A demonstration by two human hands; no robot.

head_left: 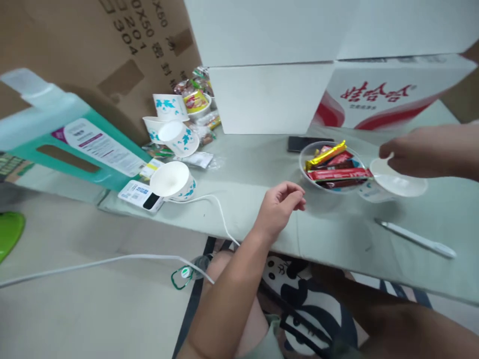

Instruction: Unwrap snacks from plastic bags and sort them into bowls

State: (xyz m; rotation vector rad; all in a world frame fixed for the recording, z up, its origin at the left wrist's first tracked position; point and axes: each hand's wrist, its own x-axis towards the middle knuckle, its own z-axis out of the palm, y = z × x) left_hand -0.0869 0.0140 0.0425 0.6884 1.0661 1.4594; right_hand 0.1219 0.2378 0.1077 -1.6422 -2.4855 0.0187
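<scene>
My left hand hovers by the table's front edge, its fingers curled in with nothing showing in them. Beyond it stands a clear round bowl of wrapped snack bars, in red, yellow and brown wrappers. Above a white paper cup to the right of the bowl is my right hand, fingers closed and pointing down-left. Whatever those fingers hold, if anything, is hidden. A pale knife-like tool with a dark tip lies in front of that cup.
A dark phone lies behind the bowl, before a white carton. Leaf-print paper cups, snack packets and a big jug of green liquid crowd the left. A cable hangs over the front edge beside a white device.
</scene>
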